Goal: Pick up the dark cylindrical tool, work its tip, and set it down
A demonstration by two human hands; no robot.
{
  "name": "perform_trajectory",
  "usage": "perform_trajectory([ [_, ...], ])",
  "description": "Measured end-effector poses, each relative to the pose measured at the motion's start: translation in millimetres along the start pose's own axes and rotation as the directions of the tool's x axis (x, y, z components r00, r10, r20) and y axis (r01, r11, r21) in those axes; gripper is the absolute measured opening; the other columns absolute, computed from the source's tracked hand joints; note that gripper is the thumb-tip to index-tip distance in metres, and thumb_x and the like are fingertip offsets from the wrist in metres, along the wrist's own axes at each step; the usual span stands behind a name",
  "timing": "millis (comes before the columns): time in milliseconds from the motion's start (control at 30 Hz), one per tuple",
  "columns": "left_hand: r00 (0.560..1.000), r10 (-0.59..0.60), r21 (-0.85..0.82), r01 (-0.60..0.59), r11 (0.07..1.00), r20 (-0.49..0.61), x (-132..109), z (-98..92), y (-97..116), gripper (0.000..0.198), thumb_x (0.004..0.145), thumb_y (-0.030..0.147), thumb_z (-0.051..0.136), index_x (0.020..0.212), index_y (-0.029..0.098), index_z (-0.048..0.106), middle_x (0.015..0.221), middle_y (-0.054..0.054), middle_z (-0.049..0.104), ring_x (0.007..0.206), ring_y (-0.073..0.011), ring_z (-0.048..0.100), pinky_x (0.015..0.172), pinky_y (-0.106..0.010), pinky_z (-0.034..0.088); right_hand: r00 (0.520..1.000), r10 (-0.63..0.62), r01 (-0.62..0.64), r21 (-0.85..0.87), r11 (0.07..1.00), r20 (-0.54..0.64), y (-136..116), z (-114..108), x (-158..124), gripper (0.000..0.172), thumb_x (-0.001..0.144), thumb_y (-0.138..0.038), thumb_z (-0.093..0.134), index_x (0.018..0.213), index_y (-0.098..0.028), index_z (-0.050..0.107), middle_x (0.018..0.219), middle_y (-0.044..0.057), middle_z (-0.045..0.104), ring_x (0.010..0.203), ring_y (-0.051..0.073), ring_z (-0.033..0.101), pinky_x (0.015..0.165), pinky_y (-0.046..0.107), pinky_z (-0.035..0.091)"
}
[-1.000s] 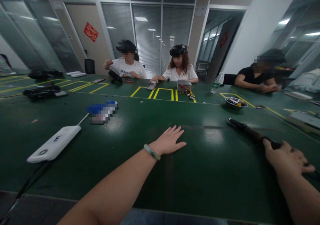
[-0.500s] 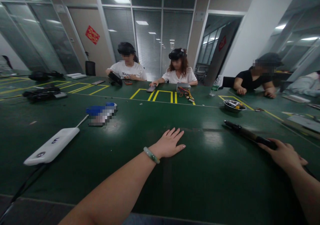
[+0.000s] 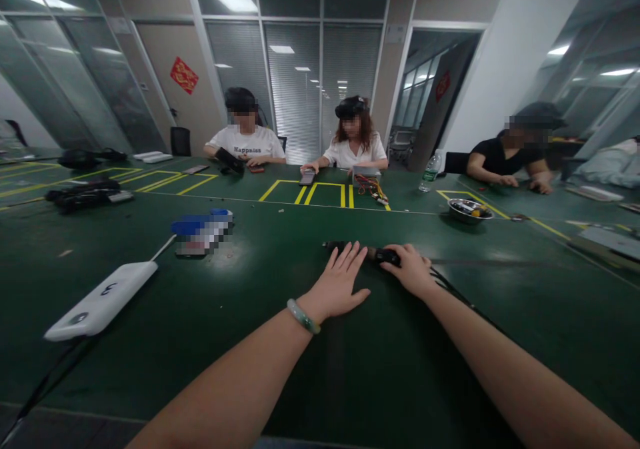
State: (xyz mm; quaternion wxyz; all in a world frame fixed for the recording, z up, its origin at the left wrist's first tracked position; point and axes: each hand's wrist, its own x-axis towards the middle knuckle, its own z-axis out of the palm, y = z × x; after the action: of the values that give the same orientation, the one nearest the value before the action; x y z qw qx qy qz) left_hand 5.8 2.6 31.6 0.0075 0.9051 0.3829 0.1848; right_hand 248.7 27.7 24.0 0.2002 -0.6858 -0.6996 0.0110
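A black corded electric screwdriver [image 3: 380, 255] lies crosswise in front of me, its tip pointing left. My right hand [image 3: 411, 269] is wrapped round its rear end, where the cable comes out. My left hand [image 3: 343, 281], with a jade-coloured bangle [image 3: 303, 316] at the wrist, is stretched flat with fingers spread. Its fingertips overlap the front part of the screwdriver in the head view and hide some of it; whether they touch it I cannot tell. Both hands are over the green table top [image 3: 280, 369].
To the left lie a white power bank [image 3: 105, 300] with cables and a blurred phone [image 3: 203, 232] with a blue part. A metal bowl [image 3: 469, 210] of small items and a water bottle [image 3: 430, 172] stand back right. Across the table sit several people near a box with coloured wires [image 3: 369, 181].
My right hand has carried the electric screwdriver leftward from the right side to the middle, beside my left hand. My left hand has barely moved.
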Motion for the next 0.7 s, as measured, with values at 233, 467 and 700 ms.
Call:
perform_trajectory([
  [233,0.996,-0.029,0.056,0.034,0.998,-0.088,1.4,-1.9,-4.0,0.07,0.089,0.031,0.053,0.15,0.021,0.019,0.151,-0.009,0.035,0.137,-0.0235,0.034,0.115,-0.042,0.02,0.97,-0.229,0.227,0.032,0.973,0.079,-66.3,5.1,-36.1,0.072,0.088,-0.055,0.051,0.148,-0.025,0.024,0.133,0.012,0.042,0.125,0.027,0.04,0.102,0.044,0.028],
  [467,0.996,-0.05,-0.005,0.05,0.999,-0.075,3.6,-7.0,-8.4,0.046,0.093,0.035,0.054,0.136,0.026,0.043,0.128,-0.005,0.057,0.116,-0.0231,0.051,0.1,-0.04,0.036,0.956,0.237,-0.147,-0.417,0.897,0.173,-46.9,-57.0,-59.7,0.047,0.083,-0.04,0.065,0.115,-0.007,0.057,0.113,0.022,0.056,0.104,0.034,0.057,0.084,0.042,0.045],
  [700,0.999,-0.037,0.019,0.037,0.999,-0.001,3.9,-15.6,-12.2,0.041,0.093,0.034,0.055,0.132,0.026,0.047,0.122,-0.005,0.059,0.111,-0.0232,0.053,0.096,-0.038,0.038,0.894,0.328,-0.177,-0.431,0.885,0.306,-28.5,-64.2,-59.3,0.021,0.091,-0.018,0.046,0.102,-0.011,0.063,0.102,0.018,0.065,0.095,0.028,0.065,0.078,0.036,0.048],
])
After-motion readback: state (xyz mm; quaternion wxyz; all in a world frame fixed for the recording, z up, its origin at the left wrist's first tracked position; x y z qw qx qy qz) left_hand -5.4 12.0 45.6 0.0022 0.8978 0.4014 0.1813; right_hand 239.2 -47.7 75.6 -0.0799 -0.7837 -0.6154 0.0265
